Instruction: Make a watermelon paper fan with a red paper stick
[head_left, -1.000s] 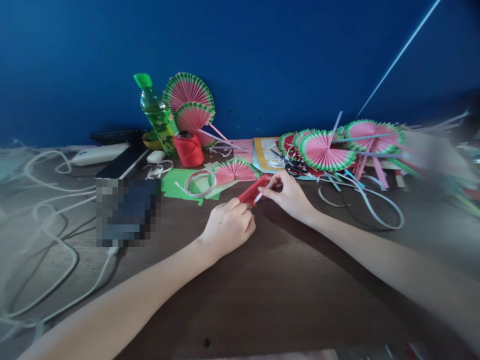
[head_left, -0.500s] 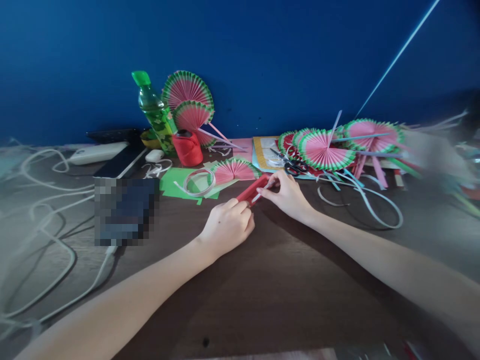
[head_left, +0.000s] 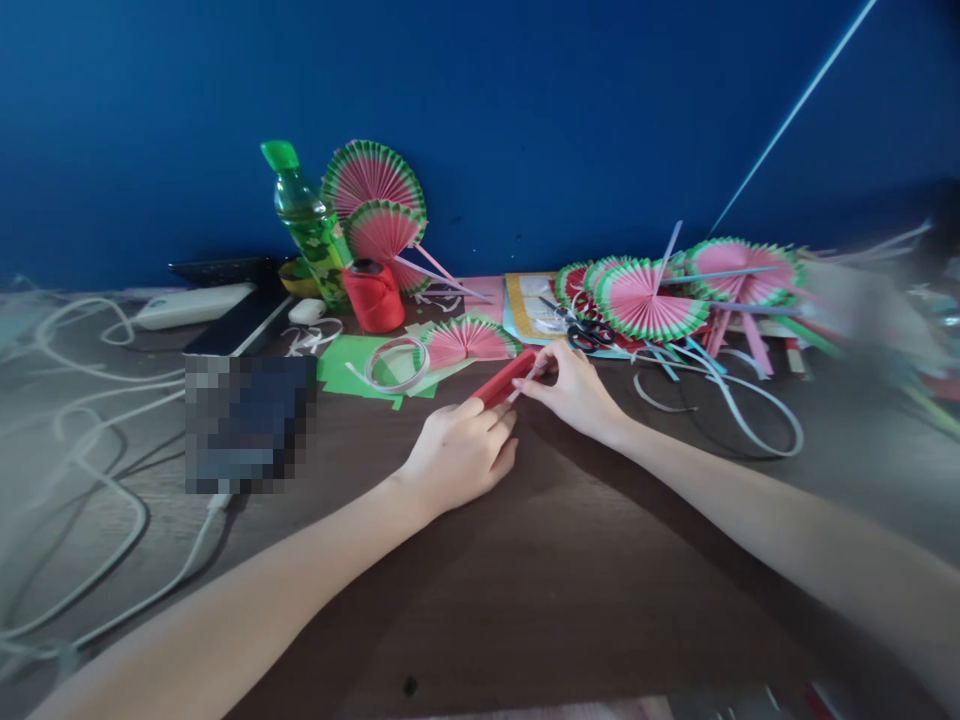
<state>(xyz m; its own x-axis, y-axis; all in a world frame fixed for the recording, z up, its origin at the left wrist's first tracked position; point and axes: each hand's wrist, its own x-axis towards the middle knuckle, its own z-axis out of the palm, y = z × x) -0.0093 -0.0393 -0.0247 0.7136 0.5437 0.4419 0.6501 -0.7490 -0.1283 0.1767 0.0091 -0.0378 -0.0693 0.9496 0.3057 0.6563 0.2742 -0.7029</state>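
Note:
My left hand (head_left: pixel 459 452) rests on the dark wooden table (head_left: pixel 570 580) with its fingers curled on the near end of a folded red paper strip (head_left: pixel 505 378). At the far end of that strip my right hand (head_left: pixel 576 392) pinches a thin white stick (head_left: pixel 525 379) against the red paper. A half-open watermelon paper fan (head_left: pixel 469 340) lies just beyond the strip on green paper (head_left: pixel 346 366). A roll of clear tape (head_left: pixel 396 364) sits on that green paper.
Several finished watermelon fans (head_left: pixel 651 298) are piled at the back right beside black scissors (head_left: pixel 592 335) and loose paper strips (head_left: pixel 750 400). A green bottle (head_left: pixel 304 220), a red twine spool (head_left: pixel 373 296), two upright fans (head_left: pixel 373 190) and white cables (head_left: pixel 97 470) fill the left.
My left fingers have stretched out a little further along the red strip. The right hand has barely shifted.

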